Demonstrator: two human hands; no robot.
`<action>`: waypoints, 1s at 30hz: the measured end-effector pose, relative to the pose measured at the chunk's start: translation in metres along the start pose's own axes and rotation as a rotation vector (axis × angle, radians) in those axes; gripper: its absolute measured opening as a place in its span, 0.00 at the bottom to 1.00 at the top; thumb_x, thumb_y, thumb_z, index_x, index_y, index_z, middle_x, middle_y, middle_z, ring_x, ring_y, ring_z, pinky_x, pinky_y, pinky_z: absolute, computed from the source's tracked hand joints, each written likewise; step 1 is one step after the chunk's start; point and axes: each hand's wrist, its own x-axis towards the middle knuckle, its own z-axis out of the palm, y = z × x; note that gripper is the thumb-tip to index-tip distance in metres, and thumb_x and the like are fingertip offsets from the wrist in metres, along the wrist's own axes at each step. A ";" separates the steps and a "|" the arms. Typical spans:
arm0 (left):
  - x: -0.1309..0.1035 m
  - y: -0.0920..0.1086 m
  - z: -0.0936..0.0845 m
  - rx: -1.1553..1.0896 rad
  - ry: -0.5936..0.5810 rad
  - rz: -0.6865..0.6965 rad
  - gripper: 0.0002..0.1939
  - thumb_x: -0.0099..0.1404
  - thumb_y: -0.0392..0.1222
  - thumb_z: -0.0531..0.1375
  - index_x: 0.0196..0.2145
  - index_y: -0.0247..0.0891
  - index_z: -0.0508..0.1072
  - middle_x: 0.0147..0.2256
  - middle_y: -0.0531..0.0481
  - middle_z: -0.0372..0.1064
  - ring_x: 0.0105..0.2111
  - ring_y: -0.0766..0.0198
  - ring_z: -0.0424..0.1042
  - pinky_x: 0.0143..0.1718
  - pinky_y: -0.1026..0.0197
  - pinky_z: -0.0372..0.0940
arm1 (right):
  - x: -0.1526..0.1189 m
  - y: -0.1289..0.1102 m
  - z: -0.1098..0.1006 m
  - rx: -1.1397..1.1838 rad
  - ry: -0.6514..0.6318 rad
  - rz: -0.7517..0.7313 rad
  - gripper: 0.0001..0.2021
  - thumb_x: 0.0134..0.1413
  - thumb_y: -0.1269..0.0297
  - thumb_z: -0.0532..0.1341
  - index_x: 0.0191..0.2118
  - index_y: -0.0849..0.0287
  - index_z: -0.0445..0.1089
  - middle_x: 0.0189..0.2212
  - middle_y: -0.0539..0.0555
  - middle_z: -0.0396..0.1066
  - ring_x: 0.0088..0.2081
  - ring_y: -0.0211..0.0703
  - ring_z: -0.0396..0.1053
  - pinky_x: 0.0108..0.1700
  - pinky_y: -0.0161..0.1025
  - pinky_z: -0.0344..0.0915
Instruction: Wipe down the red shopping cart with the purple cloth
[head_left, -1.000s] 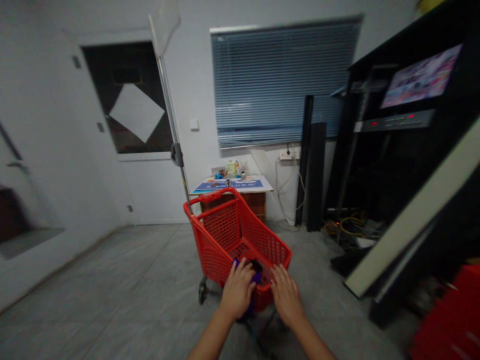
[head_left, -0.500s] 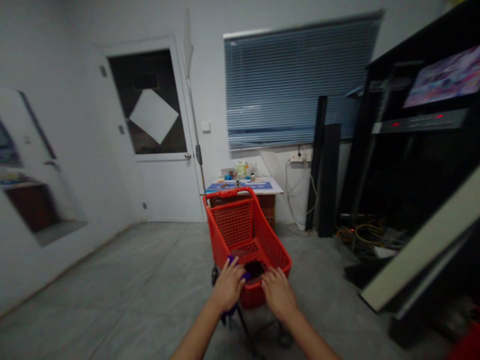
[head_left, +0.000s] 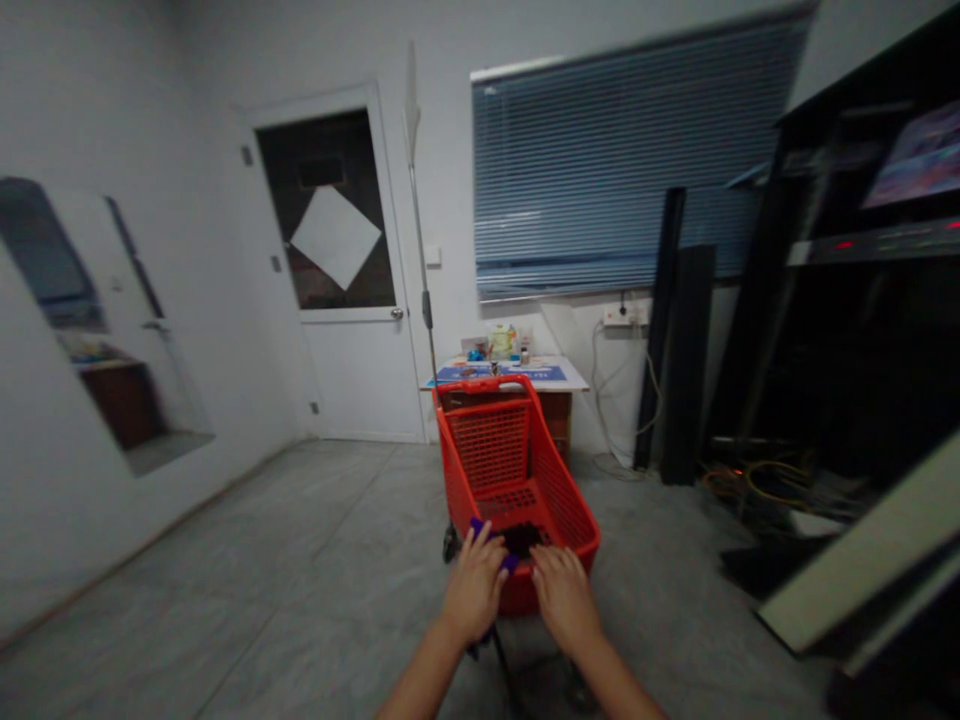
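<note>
A red plastic shopping cart (head_left: 491, 440) stands in front of me, its handle at the far side. My left hand (head_left: 478, 583) holds a purple cloth (head_left: 510, 562) at the near left corner of the basket, with bits of the cloth showing past the fingers. On the near rim, to the right, rests my right hand (head_left: 562, 590), fingers spread a little and nothing seen in it. Between the hands, a dark item (head_left: 523, 540) lies inside the basket; what it is cannot be made out.
Behind the cart is a small table (head_left: 574, 378) with small items. A white door (head_left: 360, 385) is at the back left, a mirror (head_left: 120, 350) on the left wall. Right: dark panels (head_left: 686, 370), cables (head_left: 776, 480) and a leaning pale board (head_left: 847, 560).
The view has turned slightly left, so the cart and room appear further right. Both hands stay at the near end of the basket.
</note>
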 end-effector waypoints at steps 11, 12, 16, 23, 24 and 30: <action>0.011 -0.028 -0.013 0.060 0.024 -0.013 0.18 0.69 0.36 0.50 0.55 0.41 0.67 0.59 0.47 0.64 0.65 0.56 0.51 0.65 0.39 0.45 | -0.005 -0.012 0.001 -0.007 0.015 -0.019 0.22 0.63 0.66 0.45 0.55 0.57 0.69 0.53 0.55 0.70 0.55 0.47 0.64 0.62 0.47 0.50; 0.009 -0.026 -0.011 0.061 0.035 -0.019 0.18 0.69 0.35 0.50 0.55 0.40 0.67 0.59 0.47 0.64 0.65 0.55 0.51 0.65 0.39 0.46 | -0.005 -0.013 0.003 -0.011 0.019 -0.012 0.22 0.63 0.67 0.45 0.55 0.56 0.69 0.53 0.55 0.70 0.55 0.47 0.64 0.62 0.46 0.50; -0.008 -0.009 0.002 0.066 0.088 -0.029 0.17 0.68 0.34 0.50 0.53 0.40 0.68 0.59 0.47 0.65 0.65 0.54 0.51 0.65 0.38 0.47 | -0.004 -0.016 0.006 -0.027 0.036 -0.003 0.22 0.63 0.68 0.45 0.55 0.57 0.69 0.53 0.55 0.70 0.55 0.47 0.64 0.62 0.45 0.50; -0.017 0.000 0.011 0.048 0.136 -0.056 0.16 0.69 0.35 0.50 0.52 0.40 0.68 0.59 0.46 0.63 0.65 0.55 0.50 0.65 0.38 0.48 | -0.006 -0.021 -0.004 -0.048 0.030 -0.009 0.22 0.65 0.68 0.43 0.53 0.59 0.71 0.47 0.57 0.73 0.51 0.46 0.66 0.61 0.44 0.50; -0.016 -0.003 0.010 0.042 0.133 -0.045 0.16 0.69 0.35 0.50 0.52 0.40 0.68 0.59 0.46 0.64 0.65 0.55 0.50 0.65 0.38 0.48 | -0.006 -0.023 -0.004 -0.050 0.031 -0.007 0.22 0.65 0.68 0.43 0.53 0.59 0.71 0.47 0.57 0.73 0.50 0.46 0.66 0.61 0.44 0.50; -0.018 -0.025 0.001 0.040 0.125 -0.040 0.16 0.69 0.35 0.49 0.52 0.40 0.67 0.57 0.46 0.66 0.65 0.55 0.51 0.65 0.38 0.46 | -0.008 -0.047 0.005 -0.042 0.028 0.026 0.20 0.65 0.66 0.46 0.55 0.57 0.69 0.48 0.57 0.73 0.51 0.47 0.66 0.59 0.44 0.52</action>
